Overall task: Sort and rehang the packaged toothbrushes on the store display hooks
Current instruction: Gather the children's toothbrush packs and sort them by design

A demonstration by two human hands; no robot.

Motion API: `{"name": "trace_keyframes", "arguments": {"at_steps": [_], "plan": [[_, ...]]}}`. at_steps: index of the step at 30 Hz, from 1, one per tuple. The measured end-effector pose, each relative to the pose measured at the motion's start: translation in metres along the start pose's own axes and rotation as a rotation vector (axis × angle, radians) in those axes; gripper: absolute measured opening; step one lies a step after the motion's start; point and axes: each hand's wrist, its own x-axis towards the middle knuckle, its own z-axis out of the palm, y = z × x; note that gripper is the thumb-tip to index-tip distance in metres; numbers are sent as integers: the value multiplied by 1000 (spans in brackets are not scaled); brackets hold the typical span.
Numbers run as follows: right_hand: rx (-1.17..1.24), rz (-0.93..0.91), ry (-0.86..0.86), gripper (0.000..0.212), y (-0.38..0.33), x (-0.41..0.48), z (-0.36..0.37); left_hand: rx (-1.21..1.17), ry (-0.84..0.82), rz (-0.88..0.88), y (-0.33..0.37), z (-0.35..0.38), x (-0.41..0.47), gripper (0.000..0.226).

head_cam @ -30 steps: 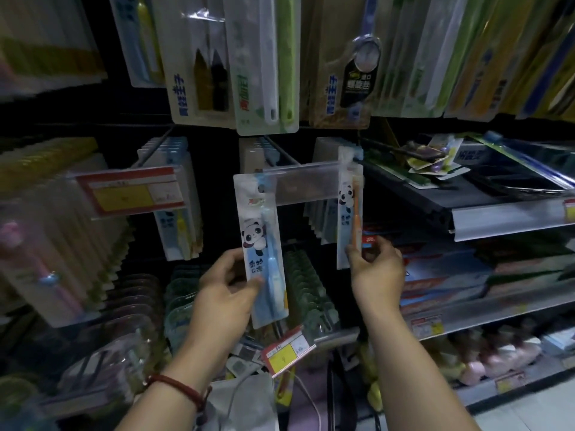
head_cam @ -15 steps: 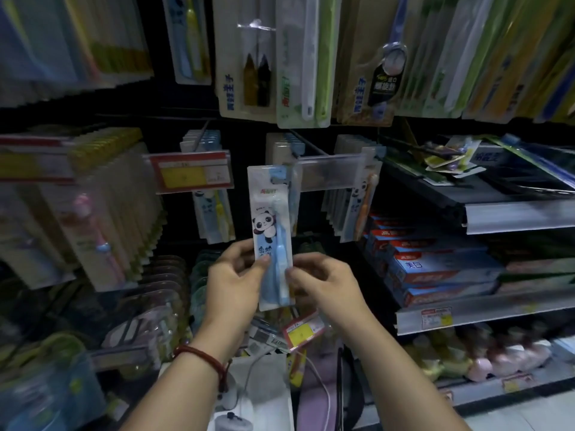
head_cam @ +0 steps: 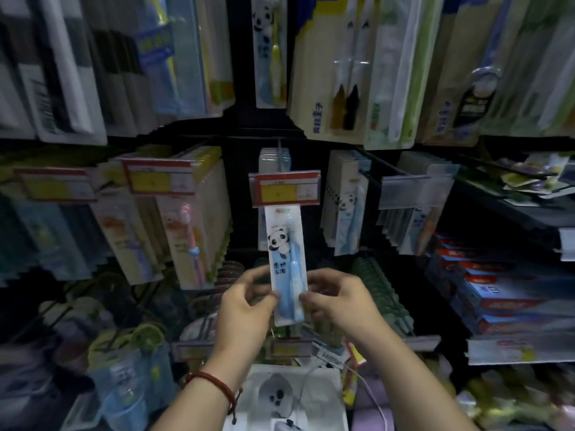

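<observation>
Head view: both hands are raised in front of a dark wall of hanging packs. The left hand [head_cam: 245,303], with a red bracelet [head_cam: 217,384] on its wrist, pinches the lower left edge of a toothbrush pack [head_cam: 284,253]. The right hand [head_cam: 336,301] pinches the lower right edge, so the fingers [head_cam: 311,295] of both hands are clamped on the pack from either side. The pack is upright and faces the camera, with a panda and a blue brush on its front. Its top edge sits just beneath a red and yellow price tag [head_cam: 284,189] at the end of the middle hook. Whether the pack is on that hook cannot be told. A row of packs [head_cam: 275,160] hangs behind the tag. To the right hang more panda packs [head_cam: 345,200], and beyond them a clear tag holder [head_cam: 407,189] in front of packs with orange brushes [head_cam: 426,225]. To the left hangs a pack with a pink brush [head_cam: 189,231]. Toothpaste boxes [head_cam: 497,293] are stacked on a shelf at the far right. Above, a panda pack with a yellow brush [head_cam: 270,51] hangs in the upper row.
</observation>
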Motion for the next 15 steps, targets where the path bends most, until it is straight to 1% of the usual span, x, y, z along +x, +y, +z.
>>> {"name": "trace_keyframes", "arguments": {"at_steps": [3, 6, 9, 11, 15], "plan": [[-15, -8, -3, 23, 4, 9, 15, -19, 39, -14, -4, -8, 6, 40], [0, -35, 47, 23, 2, 18, 25, -34, 54, 18, 1, -12, 17, 42], [33, -73, 91, 23, -6, 27, 31, -101, -37, 3, 11, -12, 26, 51], [32, -93, 110, 23, -10, 33, 33, -84, -57, 5, 14, -10, 33, 58], [-56, -70, 128, 22, -6, 47, 38, -122, 10, -39, 8, -1, 45, 60]]}}
